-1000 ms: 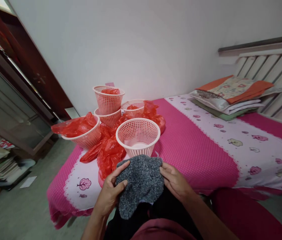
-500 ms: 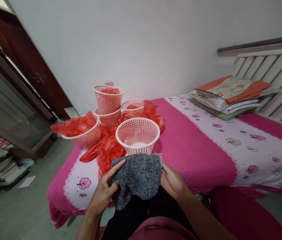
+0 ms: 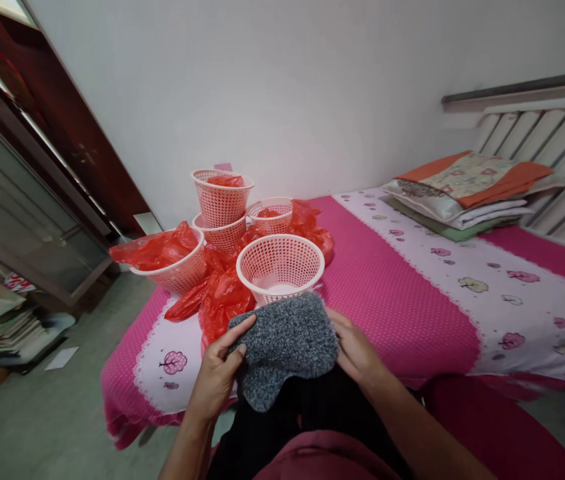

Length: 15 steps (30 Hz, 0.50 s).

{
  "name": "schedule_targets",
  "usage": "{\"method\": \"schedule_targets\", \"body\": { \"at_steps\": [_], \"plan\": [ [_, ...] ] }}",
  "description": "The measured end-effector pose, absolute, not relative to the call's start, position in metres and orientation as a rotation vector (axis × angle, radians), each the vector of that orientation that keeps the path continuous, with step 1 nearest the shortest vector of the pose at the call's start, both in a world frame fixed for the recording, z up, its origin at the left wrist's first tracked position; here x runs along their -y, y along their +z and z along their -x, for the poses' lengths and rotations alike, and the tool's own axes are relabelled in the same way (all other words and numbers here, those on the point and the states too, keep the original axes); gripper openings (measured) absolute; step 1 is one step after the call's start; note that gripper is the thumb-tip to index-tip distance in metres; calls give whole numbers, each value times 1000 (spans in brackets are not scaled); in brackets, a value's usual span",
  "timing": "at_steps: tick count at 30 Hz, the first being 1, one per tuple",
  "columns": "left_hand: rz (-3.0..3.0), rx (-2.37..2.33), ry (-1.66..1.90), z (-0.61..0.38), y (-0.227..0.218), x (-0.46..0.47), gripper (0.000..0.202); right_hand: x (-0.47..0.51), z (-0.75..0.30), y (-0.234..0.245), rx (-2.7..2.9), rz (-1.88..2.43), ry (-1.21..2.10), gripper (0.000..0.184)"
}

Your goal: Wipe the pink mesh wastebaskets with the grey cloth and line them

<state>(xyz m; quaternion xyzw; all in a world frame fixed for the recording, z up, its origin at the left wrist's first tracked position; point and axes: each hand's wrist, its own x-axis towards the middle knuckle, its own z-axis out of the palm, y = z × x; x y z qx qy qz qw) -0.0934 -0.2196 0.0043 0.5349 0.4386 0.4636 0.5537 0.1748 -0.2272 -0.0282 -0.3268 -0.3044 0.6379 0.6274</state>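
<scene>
A dark grey, fuzzy cloth [image 3: 287, 340] hangs between my hands above my lap, its lower left corner drooping. My left hand [image 3: 222, 370] pinches its left edge, thumb in front. My right hand [image 3: 355, 347] grips the right edge; its fingertips are partly hidden behind the cloth. Just beyond stands a pink plastic basket [image 3: 281, 263] with holes in its wall, its lower front covered by the cloth. Red plastic bags [image 3: 225, 300] lie crumpled to the left of that basket.
On the bed [image 3: 377, 300] stand more pink baskets, including a stacked pair [image 3: 222, 203] and a left basket [image 3: 177, 267] with a red bag in it. Folded bedding [image 3: 467, 193] lies at the right near a radiator [image 3: 557, 153]. Papers [image 3: 19, 337] are piled at the left.
The cloth's right side has risen and tilted, and more of it spreads toward my right hand. Both hands keep hold. The whole view has shifted slightly.
</scene>
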Motion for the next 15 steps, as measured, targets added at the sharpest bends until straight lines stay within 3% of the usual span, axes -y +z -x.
{"method": "schedule_targets", "body": {
  "at_steps": [4,9,15],
  "plan": [
    [-1257,-1038,1031,99,2,220,61,230,-165,-42,796,753,1663,38],
    [-1473,-1061,918,114,10,224,45,226,-180,-23,681,765,1380,39],
    [-1478,-1053,955,105,14,225,53,215,-176,-42,512,870,1376,58]
  ]
}}
